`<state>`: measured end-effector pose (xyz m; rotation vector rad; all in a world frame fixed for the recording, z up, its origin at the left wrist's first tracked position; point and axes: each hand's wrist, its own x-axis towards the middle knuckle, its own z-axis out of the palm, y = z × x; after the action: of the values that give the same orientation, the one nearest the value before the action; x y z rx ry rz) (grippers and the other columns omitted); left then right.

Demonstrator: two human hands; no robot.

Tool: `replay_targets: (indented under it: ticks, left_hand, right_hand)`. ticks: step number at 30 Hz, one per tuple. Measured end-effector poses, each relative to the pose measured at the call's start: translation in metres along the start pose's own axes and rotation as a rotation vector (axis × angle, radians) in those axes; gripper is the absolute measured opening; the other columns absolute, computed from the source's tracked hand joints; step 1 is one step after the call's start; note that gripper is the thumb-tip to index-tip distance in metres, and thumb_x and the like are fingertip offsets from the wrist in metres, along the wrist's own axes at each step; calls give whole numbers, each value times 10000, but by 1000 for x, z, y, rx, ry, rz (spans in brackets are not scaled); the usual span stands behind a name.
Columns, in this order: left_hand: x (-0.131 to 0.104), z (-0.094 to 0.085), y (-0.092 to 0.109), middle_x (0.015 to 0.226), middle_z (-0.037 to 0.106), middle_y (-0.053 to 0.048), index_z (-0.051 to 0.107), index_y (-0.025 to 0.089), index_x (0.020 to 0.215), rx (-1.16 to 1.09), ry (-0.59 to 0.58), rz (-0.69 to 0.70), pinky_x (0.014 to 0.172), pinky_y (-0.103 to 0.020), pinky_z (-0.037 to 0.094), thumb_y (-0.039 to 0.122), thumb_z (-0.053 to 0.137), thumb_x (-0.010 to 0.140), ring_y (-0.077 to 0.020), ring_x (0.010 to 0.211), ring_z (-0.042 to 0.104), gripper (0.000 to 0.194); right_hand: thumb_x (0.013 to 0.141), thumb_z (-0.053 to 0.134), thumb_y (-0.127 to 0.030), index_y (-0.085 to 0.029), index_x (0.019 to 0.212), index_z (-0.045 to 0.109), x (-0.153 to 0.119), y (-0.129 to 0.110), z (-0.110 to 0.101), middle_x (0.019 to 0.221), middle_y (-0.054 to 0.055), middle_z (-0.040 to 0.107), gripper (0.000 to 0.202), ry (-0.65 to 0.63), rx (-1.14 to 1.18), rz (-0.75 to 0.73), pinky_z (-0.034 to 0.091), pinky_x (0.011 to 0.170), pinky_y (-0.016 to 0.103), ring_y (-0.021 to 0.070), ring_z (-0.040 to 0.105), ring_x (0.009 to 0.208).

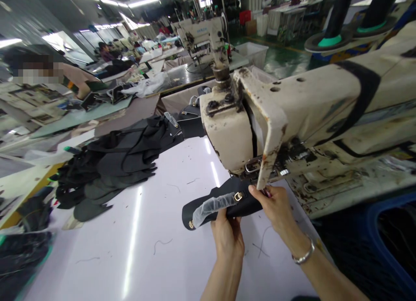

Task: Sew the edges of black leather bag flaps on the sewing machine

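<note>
Left hand (pixel 228 236) and right hand (pixel 275 205) pinching black panel (pixel 248 207) near table's (pixel 182 266) right edge, beside sewing machine (pixel 229 132).

1. Holding the near edge of a black piece (pixel 188 213) in the left grip (pixel 228 238) now!
2. Touching its right end with the right grip (pixel 276 205), close under the sewing machine (pixel 227 136).
3. Bearing a cloudy-wrapped strap (pixel 212 205) and gold-coloured buckle (pixel 238 196) on top.
4. Spotting loose threads (pixel 163 241) on the pale counter (pixel 175 275), plus a dark heap (pixel 117 162) off left.
5. Glimpsing a person (pixel 76 73) leaning, far left!
</note>
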<state>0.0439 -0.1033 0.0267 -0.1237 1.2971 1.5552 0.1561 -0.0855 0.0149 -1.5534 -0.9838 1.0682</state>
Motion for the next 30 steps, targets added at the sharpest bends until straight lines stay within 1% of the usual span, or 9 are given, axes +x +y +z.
replay_targets:
  ticks: [4, 8, 9, 11, 13, 15, 17, 20, 30]
  left_hand:
    - [5, -9, 9, 938, 789, -70, 724, 186, 925, 137, -119, -65, 661, -263, 603, 255, 724, 895, -191, 813, 756, 76]
    - [-5, -46, 28, 587, 684, -119, 706, 139, 648, 755, -445, -269, 429, -276, 477, 658, 593, 920, -192, 442, 626, 597]
    - [-9, -55, 33, 524, 641, -100, 685, 156, 592, 884, -450, -161, 411, -279, 451, 688, 588, 906, -184, 400, 583, 626]
    - [-14, -66, 38, 619, 690, -99, 732, 192, 649, 1018, -407, 279, 550, -328, 550, 622, 664, 887, -231, 553, 669, 497]
    - [-12, -66, 38, 982, 781, -118, 806, 241, 939, 1072, -383, 763, 929, -456, 580, 472, 727, 885, -328, 997, 728, 249]
    - [-4, -55, 34, 1348, 698, -130, 721, 268, 1277, 1175, -452, 1030, 1175, -583, 397, 371, 704, 913, -373, 1363, 559, 379]
    - [8, -40, 32, 1496, 600, -148, 607, 260, 1431, 1269, -554, 1107, 1212, -626, 329, 328, 667, 945, -372, 1469, 459, 494]
    - [19, -20, 35, 1512, 588, -151, 593, 260, 1439, 1281, -659, 1125, 1213, -592, 355, 299, 658, 955, -355, 1469, 472, 490]
    - [22, 1, 45, 1356, 703, -112, 697, 281, 1275, 1268, -659, 1095, 1197, -529, 383, 289, 666, 944, -354, 1420, 529, 332]
  right_hand:
    - [825, 696, -507, -213, 494, 404, -1, 3, -5, 537, -44, 305, 530, -35, -86, -90, 218, 529, 279, 109, 279, 552]
    - [808, 710, -508, -220, 493, 377, 2, 8, -4, 525, -48, 297, 542, -47, -61, -66, 205, 518, 281, 110, 264, 547]
    - [801, 715, -505, -220, 490, 377, 3, 9, -4, 524, -49, 300, 541, -49, -52, -57, 206, 518, 281, 110, 263, 547]
    - [793, 724, -501, -215, 493, 404, 4, 12, -3, 534, -47, 321, 524, -54, -26, -40, 216, 525, 278, 111, 279, 555]
    - [794, 733, -497, -202, 514, 470, 5, 14, -3, 555, -41, 364, 484, -65, 9, -24, 244, 541, 271, 116, 317, 575]
    - [794, 746, -482, -189, 539, 539, 5, 16, -3, 571, -35, 408, 440, -73, 34, -18, 277, 563, 267, 122, 354, 595]
    - [787, 758, -462, -181, 542, 576, 5, 16, -4, 568, -35, 426, 415, -69, 52, -11, 292, 571, 264, 122, 369, 598]
    - [766, 771, -442, -182, 518, 572, 5, 11, -4, 542, -41, 413, 410, -86, 104, 29, 275, 547, 260, 111, 344, 573]
    - [643, 839, -414, -234, 459, 417, 9, -11, 0, 503, -49, 369, 495, -111, 319, 167, 271, 493, 249, 103, 334, 536]
